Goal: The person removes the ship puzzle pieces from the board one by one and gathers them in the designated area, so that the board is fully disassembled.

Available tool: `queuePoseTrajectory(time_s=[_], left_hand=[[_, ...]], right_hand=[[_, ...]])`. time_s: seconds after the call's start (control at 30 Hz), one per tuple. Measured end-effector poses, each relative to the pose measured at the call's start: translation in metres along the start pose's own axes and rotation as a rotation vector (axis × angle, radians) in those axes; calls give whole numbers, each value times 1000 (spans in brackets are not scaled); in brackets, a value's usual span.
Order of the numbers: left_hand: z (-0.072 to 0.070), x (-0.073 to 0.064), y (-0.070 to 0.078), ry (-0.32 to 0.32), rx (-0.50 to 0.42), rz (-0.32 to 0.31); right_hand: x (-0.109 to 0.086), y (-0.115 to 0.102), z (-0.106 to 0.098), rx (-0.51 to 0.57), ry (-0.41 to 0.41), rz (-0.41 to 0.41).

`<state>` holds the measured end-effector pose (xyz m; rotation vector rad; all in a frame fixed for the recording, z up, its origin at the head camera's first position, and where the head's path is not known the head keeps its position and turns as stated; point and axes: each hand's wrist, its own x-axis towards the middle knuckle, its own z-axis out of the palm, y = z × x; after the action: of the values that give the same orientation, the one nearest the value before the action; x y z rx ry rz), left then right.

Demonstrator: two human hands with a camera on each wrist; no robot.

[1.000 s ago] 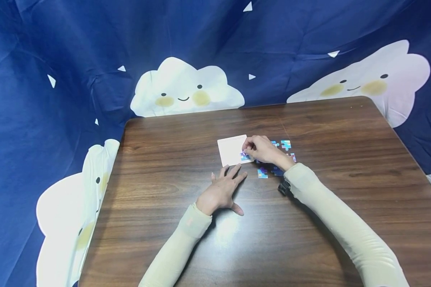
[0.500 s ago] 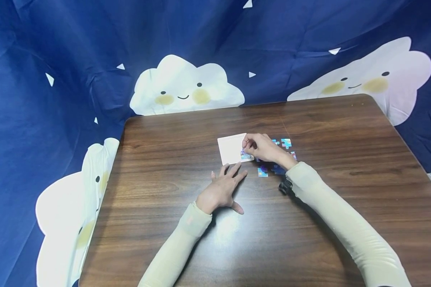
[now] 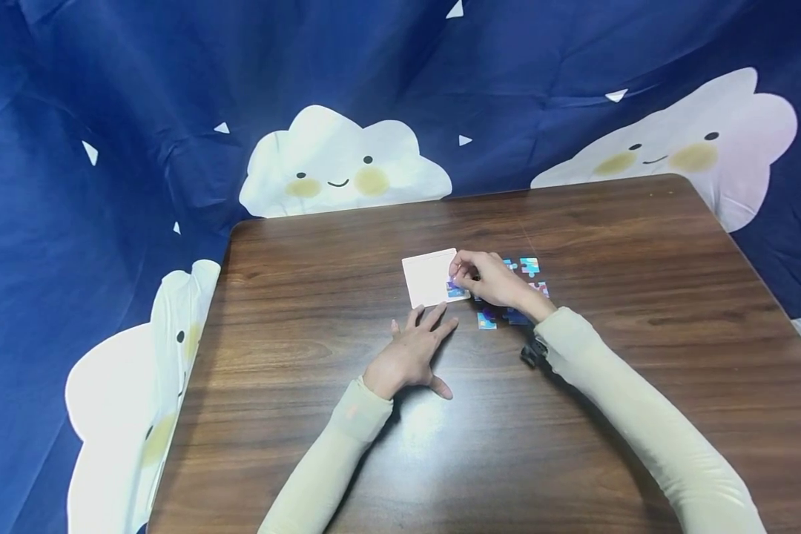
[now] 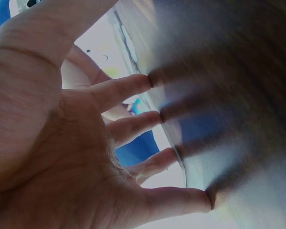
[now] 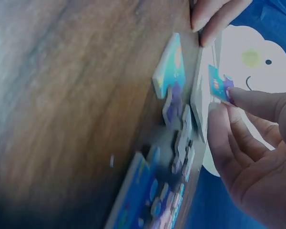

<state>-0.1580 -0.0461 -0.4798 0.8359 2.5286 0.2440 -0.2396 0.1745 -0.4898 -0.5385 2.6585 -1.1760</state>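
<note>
A white puzzle board (image 3: 422, 279) lies on the brown table, thin and flat. Over its right part, my right hand (image 3: 497, 282) pinches a blue and purple jigsaw piece (image 5: 218, 83) between thumb and fingers. In the head view a blue piece (image 3: 455, 290) shows at the board's lower right corner, partly under those fingers. My left hand (image 3: 407, 357) has its fingers spread, fingertips at the board's near edge; the left wrist view shows the fingers (image 4: 133, 126) touching the tabletop. Loose jigsaw pieces, one of them (image 3: 486, 320) near the board, lie partly hidden by the right hand.
Several more jigsaw pieces (image 3: 530, 266) lie right of the board. The wooden table (image 3: 294, 297) reaches well past both arms. A dark blue curtain (image 3: 494, 67) with white clouds hangs behind it. A small black device (image 3: 531, 353) sits under the right cuff.
The right hand stays over the board's right part with only slight finger movement. My left hand keeps its place. The whole head view shifts a little.
</note>
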Motion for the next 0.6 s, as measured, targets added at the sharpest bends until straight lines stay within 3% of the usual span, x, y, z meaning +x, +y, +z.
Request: queuePoseTrajectory(time_s=[0.37, 0.6], left_hand=[[-2, -2, 0, 4, -8, -2], [0, -3, 1, 6, -21, 13]], right_hand=[[-30, 13, -23, 65, 49, 13], [-48, 24, -28, 24, 92, 22]])
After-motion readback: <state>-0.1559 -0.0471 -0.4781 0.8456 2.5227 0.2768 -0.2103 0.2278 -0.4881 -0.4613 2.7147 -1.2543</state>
